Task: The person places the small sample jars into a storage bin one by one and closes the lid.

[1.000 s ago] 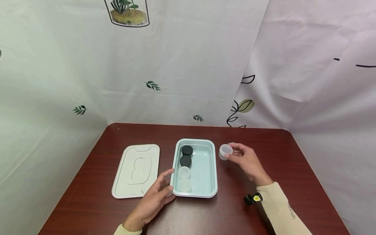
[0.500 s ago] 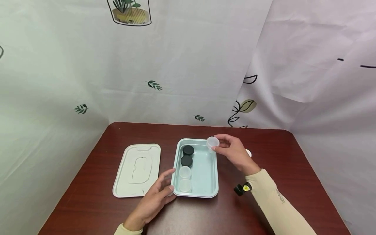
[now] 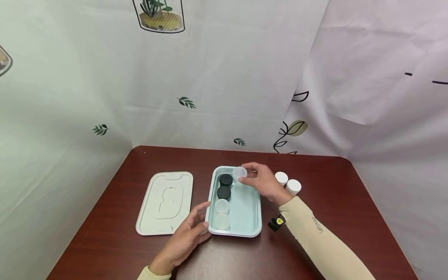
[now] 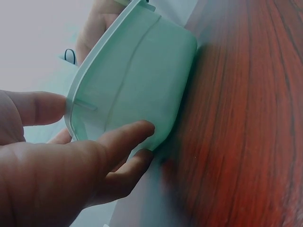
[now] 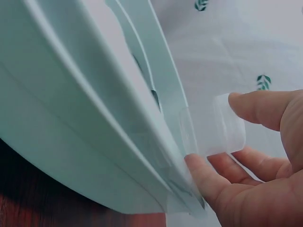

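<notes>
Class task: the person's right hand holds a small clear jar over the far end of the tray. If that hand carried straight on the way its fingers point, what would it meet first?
The right hand points left across the tray. With the clear jar leading, it would probably meet the far black-lidded jar first, though the hand's height above it is unclear.

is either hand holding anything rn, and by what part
The right hand pinches a small clear jar by its sides, over the tray. The left hand only rests against the tray's near corner.

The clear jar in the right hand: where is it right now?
In the head view the clear jar is pinched by the right hand over the far end of the teal tray, just right of the far black-lidded jar.
</notes>
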### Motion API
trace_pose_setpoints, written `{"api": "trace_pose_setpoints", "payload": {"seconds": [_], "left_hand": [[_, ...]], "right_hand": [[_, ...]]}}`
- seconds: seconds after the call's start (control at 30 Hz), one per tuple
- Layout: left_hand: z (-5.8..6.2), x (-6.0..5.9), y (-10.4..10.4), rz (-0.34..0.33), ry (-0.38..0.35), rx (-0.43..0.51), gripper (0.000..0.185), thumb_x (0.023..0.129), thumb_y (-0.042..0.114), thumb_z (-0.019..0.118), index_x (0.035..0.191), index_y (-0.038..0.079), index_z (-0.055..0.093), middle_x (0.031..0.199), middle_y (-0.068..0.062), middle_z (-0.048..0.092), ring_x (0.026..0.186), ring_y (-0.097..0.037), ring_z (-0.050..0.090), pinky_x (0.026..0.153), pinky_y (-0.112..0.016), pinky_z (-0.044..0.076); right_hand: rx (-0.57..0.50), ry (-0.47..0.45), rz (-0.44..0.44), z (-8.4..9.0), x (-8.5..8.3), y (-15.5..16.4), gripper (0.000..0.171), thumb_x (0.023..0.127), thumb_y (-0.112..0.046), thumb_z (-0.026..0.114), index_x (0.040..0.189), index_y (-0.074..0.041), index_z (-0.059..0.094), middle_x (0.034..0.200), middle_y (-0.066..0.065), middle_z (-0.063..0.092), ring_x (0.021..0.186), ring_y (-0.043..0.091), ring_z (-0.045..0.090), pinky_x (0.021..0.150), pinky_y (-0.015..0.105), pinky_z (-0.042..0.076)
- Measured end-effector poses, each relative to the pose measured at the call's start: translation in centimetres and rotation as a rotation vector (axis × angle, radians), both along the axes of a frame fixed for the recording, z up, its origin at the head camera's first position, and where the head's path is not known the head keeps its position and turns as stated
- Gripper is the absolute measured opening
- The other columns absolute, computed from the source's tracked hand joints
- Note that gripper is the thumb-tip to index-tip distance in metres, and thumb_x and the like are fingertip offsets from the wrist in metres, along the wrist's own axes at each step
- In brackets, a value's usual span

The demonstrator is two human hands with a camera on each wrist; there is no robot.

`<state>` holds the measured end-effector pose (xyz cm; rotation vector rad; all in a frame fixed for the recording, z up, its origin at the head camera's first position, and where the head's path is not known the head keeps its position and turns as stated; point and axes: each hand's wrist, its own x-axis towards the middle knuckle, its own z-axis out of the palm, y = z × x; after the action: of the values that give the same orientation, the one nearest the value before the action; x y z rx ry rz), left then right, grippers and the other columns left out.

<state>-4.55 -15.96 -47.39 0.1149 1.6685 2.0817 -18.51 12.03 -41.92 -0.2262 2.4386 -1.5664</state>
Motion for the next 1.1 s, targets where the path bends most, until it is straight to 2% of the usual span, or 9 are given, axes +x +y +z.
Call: {"api": "trace_pose_setpoints", "payload": {"seconds": [0.5, 0.9, 1.1], "left_hand": [[0.1, -0.1, 0.1, -0.010, 0.002, 0.003, 0.065, 0.111, 0.014, 0.050, 0.167, 0.016, 0.019, 0.164, -0.030, 0.030, 0.138, -0.027, 0.052, 0.113, -0.045, 0.046], [0.2, -0.1, 0.1, -0.005, -0.005, -0.009, 0.065, 0.111, 0.015, 0.050, 0.167, 0.017, 0.019, 0.164, -0.029, 0.030, 0.140, -0.027, 0.050, 0.113, -0.046, 0.046], [0.2, 0.0, 0.0, -0.008, -0.005, -0.019, 0.064, 0.111, 0.015, 0.050, 0.167, 0.017, 0.019, 0.163, -0.029, 0.031, 0.140, -0.027, 0.050, 0.114, -0.048, 0.045]], "right_hand": [[0.132, 0.034, -0.045, -0.1, -0.1, -1.9, 0.047, 0.092, -0.015, 0.081, 0.135, -0.002, 0.066, 0.123, 0.016, 0.074, 0.113, 0.029, 0.072, 0.088, 0.043, 0.061], [0.265, 0.041, -0.023, 0.0, -0.2, -2.5, 0.046, 0.094, -0.013, 0.079, 0.135, 0.001, 0.065, 0.117, 0.017, 0.073, 0.106, 0.027, 0.071, 0.084, 0.043, 0.062], [0.356, 0.093, -0.001, -0.1, -0.2, -2.9, 0.043, 0.092, -0.014, 0.081, 0.130, 0.002, 0.068, 0.111, 0.016, 0.073, 0.096, 0.023, 0.068, 0.080, 0.039, 0.060]]}}
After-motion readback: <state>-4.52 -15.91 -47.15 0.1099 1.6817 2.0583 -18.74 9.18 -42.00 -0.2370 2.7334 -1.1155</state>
